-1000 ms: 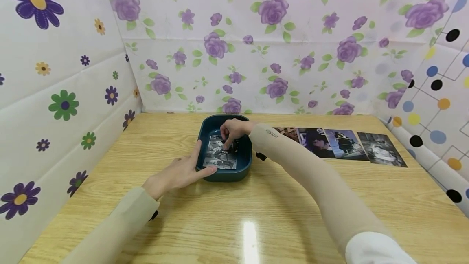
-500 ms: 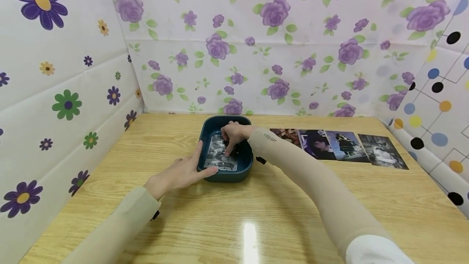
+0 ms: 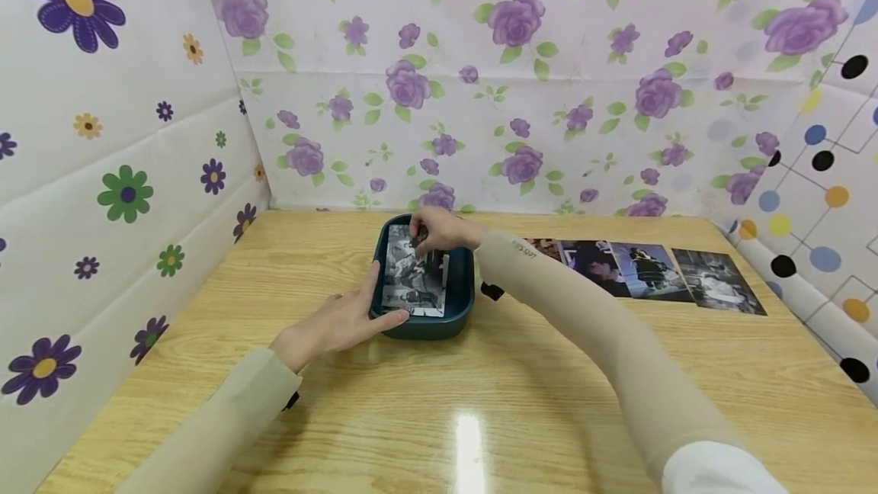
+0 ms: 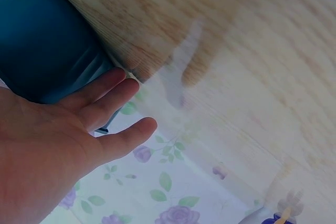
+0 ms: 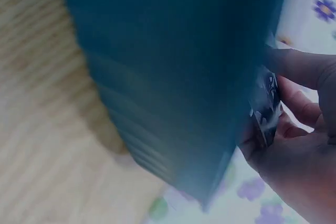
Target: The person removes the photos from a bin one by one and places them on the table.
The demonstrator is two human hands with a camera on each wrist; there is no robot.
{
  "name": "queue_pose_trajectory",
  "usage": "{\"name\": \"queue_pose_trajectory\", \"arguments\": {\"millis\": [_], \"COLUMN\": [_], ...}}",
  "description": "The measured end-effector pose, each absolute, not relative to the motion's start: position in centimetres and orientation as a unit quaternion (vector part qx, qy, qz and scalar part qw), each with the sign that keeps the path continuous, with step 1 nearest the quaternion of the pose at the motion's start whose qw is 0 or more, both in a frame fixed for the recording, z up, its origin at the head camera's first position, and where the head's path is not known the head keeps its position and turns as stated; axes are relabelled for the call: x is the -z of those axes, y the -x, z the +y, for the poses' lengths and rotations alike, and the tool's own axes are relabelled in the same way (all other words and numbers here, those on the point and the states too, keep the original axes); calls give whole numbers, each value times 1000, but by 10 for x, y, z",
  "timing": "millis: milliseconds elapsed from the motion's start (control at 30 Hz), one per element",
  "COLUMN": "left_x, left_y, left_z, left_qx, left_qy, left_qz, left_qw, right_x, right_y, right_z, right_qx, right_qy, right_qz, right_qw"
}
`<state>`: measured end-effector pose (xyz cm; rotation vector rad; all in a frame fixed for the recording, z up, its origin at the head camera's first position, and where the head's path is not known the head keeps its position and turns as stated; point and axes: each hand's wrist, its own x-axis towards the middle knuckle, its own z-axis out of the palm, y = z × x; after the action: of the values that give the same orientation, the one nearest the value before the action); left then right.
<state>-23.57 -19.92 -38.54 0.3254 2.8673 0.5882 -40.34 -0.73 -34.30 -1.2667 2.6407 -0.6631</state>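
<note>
A black-and-white photo (image 3: 408, 280) stands partly up out of a dark teal plastic tub (image 3: 428, 328), its upper end raised above the tub floor. My right hand (image 3: 439, 227) pinches the photo near its far right side. In the right wrist view the photo (image 5: 266, 106) shows between thumb and fingers, just past the tub's wall (image 5: 173, 87). My left hand (image 3: 343, 322) steadies the tub at its near left corner, thumb along the front rim. Its fingers lie straight against the outer wall in the left wrist view, beside the tub (image 4: 58, 40).
On the right of the wooden table (image 3: 384, 410), several photos lie in a row: a brownish one (image 3: 544, 248) partly behind the right sleeve, a purple-toned one (image 3: 595, 267), a bluish one (image 3: 648, 269) and a grey one (image 3: 719, 280). Flower-patterned sheets (image 3: 315, 97) hang around the table.
My right hand has risen and the photo's far end has come up from the tub floor with it. The left hand stays at the tub's corner.
</note>
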Motion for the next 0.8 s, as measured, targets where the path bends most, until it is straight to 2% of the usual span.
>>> {"name": "queue_pose_trajectory", "arguments": {"millis": [133, 300, 433, 600, 800], "left_x": [385, 385, 386, 387, 387], "left_y": [236, 235, 235, 236, 237], "left_z": [-199, -198, -197, -197, -199], "left_qx": [-199, -201, -199, -202, -209], "left_qy": [-108, -111, -117, -119, -119], "left_qz": [969, 968, 969, 968, 966], "left_qw": [102, 99, 93, 91, 93], "right_x": [322, 299, 289, 295, 322], "right_y": [406, 406, 401, 389, 366], "right_z": [9, 46, 86, 138, 189], "right_qx": [279, 369, 385, 363, 321], "right_qy": [407, 362, 341, 328, 337], "right_qz": [868, 850, 850, 862, 864], "right_qw": [56, 103, 116, 132, 194]}}
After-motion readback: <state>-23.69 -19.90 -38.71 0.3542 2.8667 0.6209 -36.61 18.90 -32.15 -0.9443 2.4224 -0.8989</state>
